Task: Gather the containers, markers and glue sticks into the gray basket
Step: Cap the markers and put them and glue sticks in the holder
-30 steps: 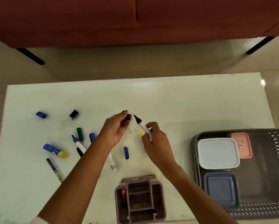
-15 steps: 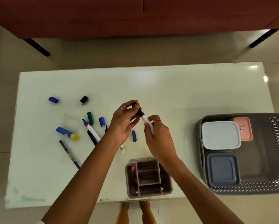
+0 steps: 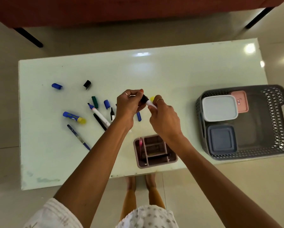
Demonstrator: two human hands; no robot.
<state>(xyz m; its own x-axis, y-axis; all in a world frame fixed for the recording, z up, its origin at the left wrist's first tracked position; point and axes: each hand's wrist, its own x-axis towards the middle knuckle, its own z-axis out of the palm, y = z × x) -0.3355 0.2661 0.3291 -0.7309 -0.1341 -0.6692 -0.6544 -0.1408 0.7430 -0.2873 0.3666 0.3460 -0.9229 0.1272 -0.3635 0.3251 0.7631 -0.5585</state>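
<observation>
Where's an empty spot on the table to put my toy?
Bare room: the far strip of the table behind the hands, and between the right hand and the gray basket. Crowded: the left middle, with markers, loose caps and a glue stick.

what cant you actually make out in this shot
- Head view: the marker barrel, mostly wrapped by the right hand.
- Whether its black cap is fully seated: left hand fingers cover the joint.
- Pink container: partly under the white container; label too small.
</observation>
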